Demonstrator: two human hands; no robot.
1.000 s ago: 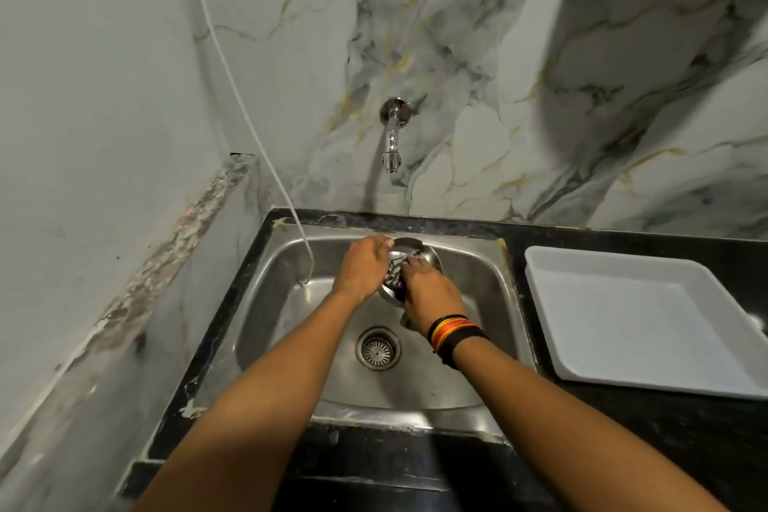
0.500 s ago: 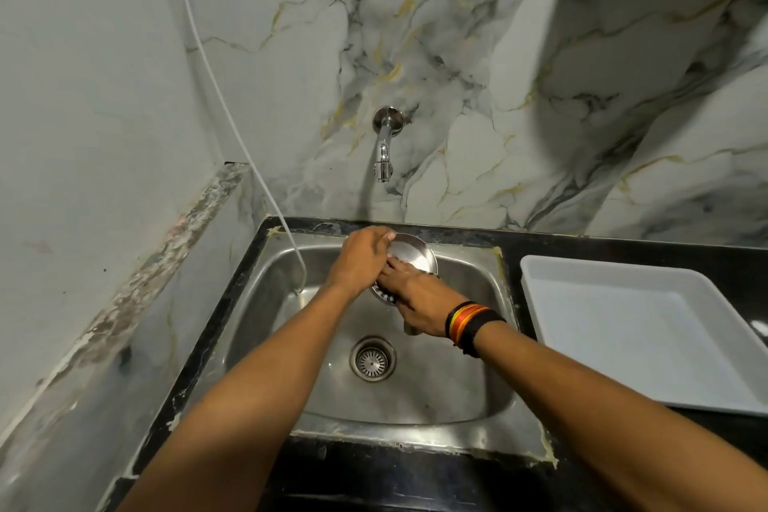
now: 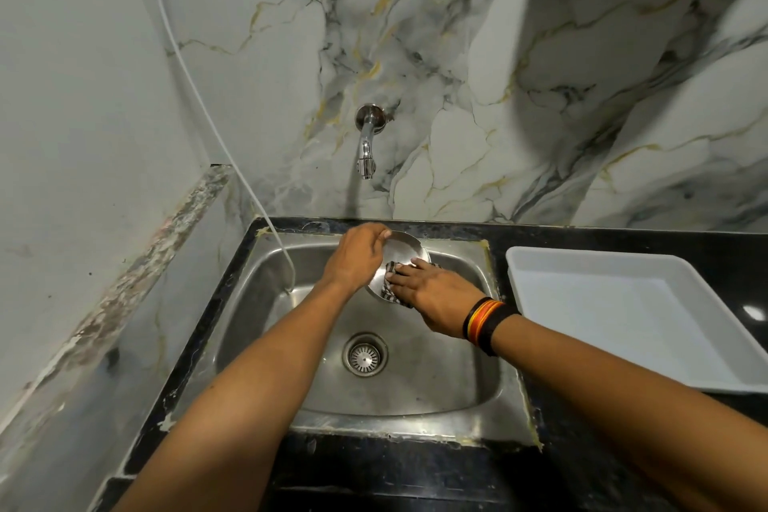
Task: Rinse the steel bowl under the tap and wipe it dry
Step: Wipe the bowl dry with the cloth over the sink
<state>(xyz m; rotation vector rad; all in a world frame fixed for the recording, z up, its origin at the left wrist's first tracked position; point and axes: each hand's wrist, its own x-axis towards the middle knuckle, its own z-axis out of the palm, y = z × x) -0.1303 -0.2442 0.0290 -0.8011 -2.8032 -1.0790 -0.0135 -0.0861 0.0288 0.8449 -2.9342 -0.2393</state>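
A small steel bowl point(image 3: 401, 247) is held tilted above the back of the steel sink point(image 3: 478, 345), below the wall tap point(image 3: 365, 145). No water runs from the tap. My left hand point(image 3: 355, 258) grips the bowl's left rim. My right hand point(image 3: 436, 291) presses a dark checked cloth point(image 3: 390, 283) into the bowl's inside, fingers flat on it. Most of the cloth is hidden under that hand.
A white plastic tray point(image 3: 623, 303) sits on the black counter to the right of the sink. A thin white hose point(image 3: 199, 96) runs down the left wall into the basin. The drain strainer point(image 3: 365, 354) lies at the sink's middle.
The right hand has slid the cloth from the bowl's centre toward its lower right edge. The view has shifted slightly down and left; the left hand keeps its hold.
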